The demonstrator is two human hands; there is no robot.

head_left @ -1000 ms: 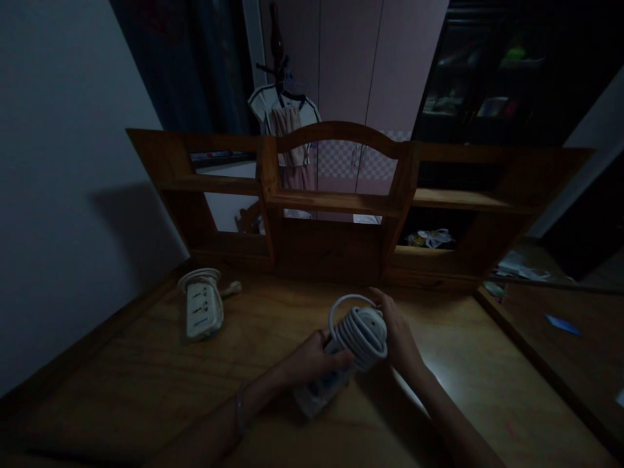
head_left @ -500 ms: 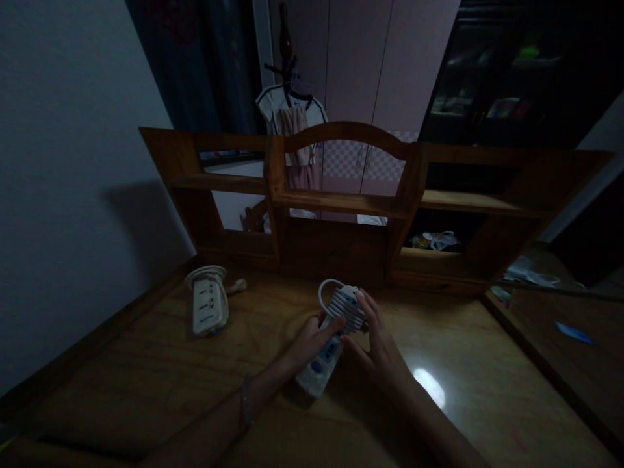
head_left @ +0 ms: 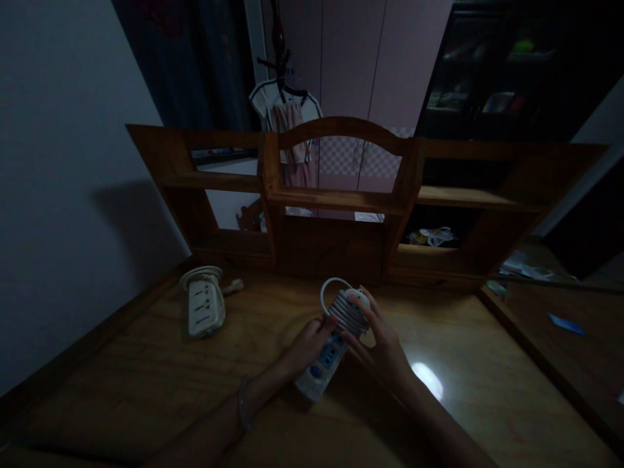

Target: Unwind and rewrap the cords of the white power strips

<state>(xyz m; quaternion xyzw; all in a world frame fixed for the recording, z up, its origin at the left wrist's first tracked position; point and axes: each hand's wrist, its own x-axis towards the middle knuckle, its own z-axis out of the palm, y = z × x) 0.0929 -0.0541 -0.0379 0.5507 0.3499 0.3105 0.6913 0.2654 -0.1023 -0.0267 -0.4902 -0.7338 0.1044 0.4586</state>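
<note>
Power strip point(head_left: 318, 377) tilted over table point(head_left: 234, 370), left hand point(head_left: 308, 346) gripping its side. Cord point(head_left: 347, 318) wound several turns round far end, right hand point(head_left: 383, 344) curled about coils; one loop not yet snug.

2 pwr strips point(head_left: 324, 359), 2 cords point(head_left: 347, 313), 1 bracelet point(head_left: 242, 404), 1 wdn shelf unit point(head_left: 336, 199), 1 desk point(head_left: 141, 380)

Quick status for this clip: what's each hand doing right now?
Left hand: closed, holding the power strip by its side.
Right hand: partly closed, thumb and fingers around the coiled cord.
</note>
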